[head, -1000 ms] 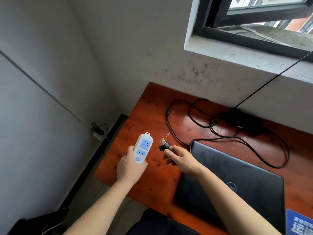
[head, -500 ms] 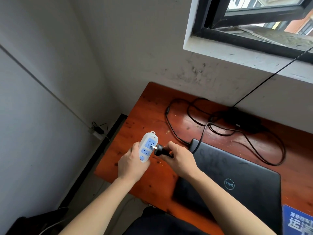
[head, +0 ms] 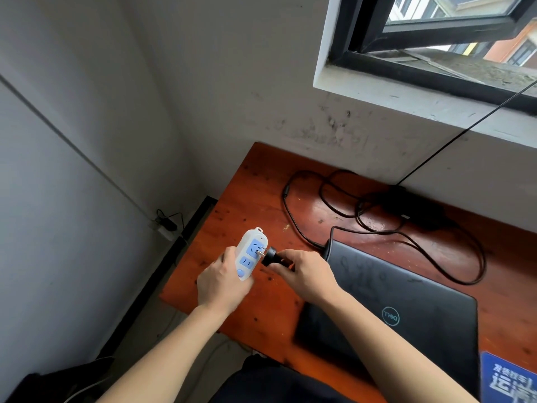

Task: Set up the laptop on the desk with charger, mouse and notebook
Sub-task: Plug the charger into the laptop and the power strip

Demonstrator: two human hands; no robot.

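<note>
Left hand (head: 222, 282) grips white power strip (head: 250, 253) above desk (head: 255, 181); right hand (head: 305, 274) pinches charger plug (head: 268, 255), prongs at upper socket, not seated. Closed laptop (head: 406, 301) beside. Next, prob.: align prongs, push in.

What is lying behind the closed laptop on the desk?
Behind the laptop, a loosely coiled black charger cable and its power brick lie on the desk by the wall. Nothing shows beneath the laptop.

Head-worn view, down onto desk (head: 261, 181)
</note>
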